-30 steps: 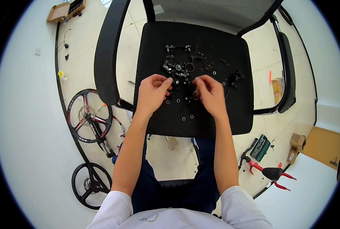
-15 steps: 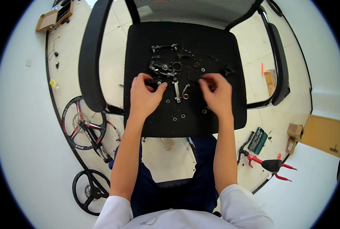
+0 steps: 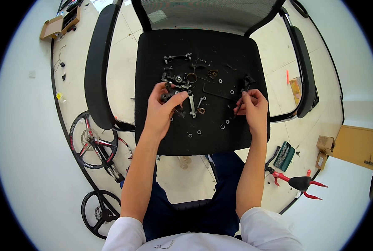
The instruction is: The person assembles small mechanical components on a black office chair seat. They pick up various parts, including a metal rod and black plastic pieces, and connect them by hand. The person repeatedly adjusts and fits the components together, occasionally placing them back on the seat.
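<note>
My left hand (image 3: pixel 159 109) is over the left part of the black chair seat (image 3: pixel 203 144), thumb and fingers closed round a small dark metal bike part (image 3: pixel 166 97); its exact kind is partly hidden. At the right side of the seat, my right hand (image 3: pixel 256 109) pinches a slim dark rod (image 3: pixel 237 110). A dark knobbed piece (image 3: pixel 248 79) shows just above those fingers; whether it joins the rod I cannot tell. A black L-shaped hex key (image 3: pixel 219 95) reaches toward the right fingertips. Between my hands are a silver link arm (image 3: pixel 192 104), a bolt (image 3: pixel 201 101) and a brownish nut (image 3: pixel 201 111).
A metal ring (image 3: pixel 191 78), a silver arm (image 3: pixel 177 57) and several washers (image 3: pixel 199 132) lie on the seat. Armrests (image 3: pixel 98 69) flank it. On the floor are bike wheels (image 3: pixel 83 161), a green toolbox (image 3: pixel 284 156) and a red fork (image 3: pixel 313 182).
My right hand has moved right and slightly nearer, and now pinches the dark rod. The left hand has shifted slightly, still closed on the dark part. The view has moved a little.
</note>
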Motion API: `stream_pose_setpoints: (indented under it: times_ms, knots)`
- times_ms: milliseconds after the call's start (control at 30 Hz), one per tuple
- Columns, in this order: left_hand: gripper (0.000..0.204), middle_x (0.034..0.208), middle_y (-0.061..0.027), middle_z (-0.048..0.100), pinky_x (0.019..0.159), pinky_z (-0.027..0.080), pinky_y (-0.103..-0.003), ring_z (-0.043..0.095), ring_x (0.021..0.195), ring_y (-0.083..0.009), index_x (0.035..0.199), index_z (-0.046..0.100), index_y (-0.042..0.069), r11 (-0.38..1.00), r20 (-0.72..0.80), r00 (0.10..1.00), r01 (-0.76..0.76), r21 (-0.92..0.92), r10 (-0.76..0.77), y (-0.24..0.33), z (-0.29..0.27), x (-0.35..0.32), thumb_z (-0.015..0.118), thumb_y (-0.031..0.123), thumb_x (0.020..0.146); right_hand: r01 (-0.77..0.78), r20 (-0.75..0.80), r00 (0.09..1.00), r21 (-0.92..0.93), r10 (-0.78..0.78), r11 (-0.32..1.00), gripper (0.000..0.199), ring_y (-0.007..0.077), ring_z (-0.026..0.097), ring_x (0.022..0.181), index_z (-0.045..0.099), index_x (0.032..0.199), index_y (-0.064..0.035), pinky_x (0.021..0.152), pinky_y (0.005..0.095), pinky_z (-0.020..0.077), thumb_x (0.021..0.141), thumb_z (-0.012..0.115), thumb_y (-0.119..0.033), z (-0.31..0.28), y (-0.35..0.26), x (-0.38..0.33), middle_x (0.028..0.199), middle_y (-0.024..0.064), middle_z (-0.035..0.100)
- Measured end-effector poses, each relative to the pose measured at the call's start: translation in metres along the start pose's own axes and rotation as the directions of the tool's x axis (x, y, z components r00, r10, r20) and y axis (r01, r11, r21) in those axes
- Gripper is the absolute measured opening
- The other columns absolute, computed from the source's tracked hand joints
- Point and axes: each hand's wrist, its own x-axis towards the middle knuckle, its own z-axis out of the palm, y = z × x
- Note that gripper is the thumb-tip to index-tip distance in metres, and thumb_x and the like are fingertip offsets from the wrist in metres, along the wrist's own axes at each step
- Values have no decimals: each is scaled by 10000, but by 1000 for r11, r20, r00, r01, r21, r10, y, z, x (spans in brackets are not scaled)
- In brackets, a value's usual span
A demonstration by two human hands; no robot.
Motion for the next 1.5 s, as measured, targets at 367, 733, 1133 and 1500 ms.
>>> stream_pose_setpoints:
  times_ms: [367, 733, 1133, 1500]
  knots:
    - [325, 696, -50, 550, 507, 428, -250, 546, 570, -132, 789, 563, 39, 990, 84, 990, 102, 95, -110, -23, 13, -5, 529, 319, 949, -343, 370, 917, 540, 149, 768, 275, 58, 250, 359, 444, 777, -102, 326, 215, 190, 998, 467, -263, 83, -17, -26, 506, -27, 324]
    - [311, 573, 15, 487, 397, 331, -222, 445, 453, -51, 677, 553, 17, 885, 127, 986, -152, 441, 106, -40, 21, -12, 577, 222, 911, -306, 235, 950, 555, 208, 773, 391, 77, 232, 363, 338, 672, -132, 332, 240, 181, 1014, 406, -308, 91, -14, -26, 495, -17, 298]
    - [277, 549, -52, 478, 471, 353, -272, 471, 506, -82, 700, 530, -22, 654, 156, 919, -370, 660, 363, -34, 34, -21, 626, 178, 866, -174, 59, 985, 466, 165, 868, 379, 32, 222, 399, 362, 667, -137, 349, 229, 178, 1007, 450, -279, 96, -7, -25, 527, -68, 288]
    - [235, 683, -182, 604, 573, 459, -349, 617, 619, -249, 779, 578, -35, 630, 131, 910, -372, 682, 394, -38, 33, -23, 668, 181, 804, -85, 33, 996, 495, 79, 865, 365, 27, 264, 436, 396, 671, -129, 381, 228, 216, 1008, 471, -246, 100, 6, -22, 556, -71, 312]
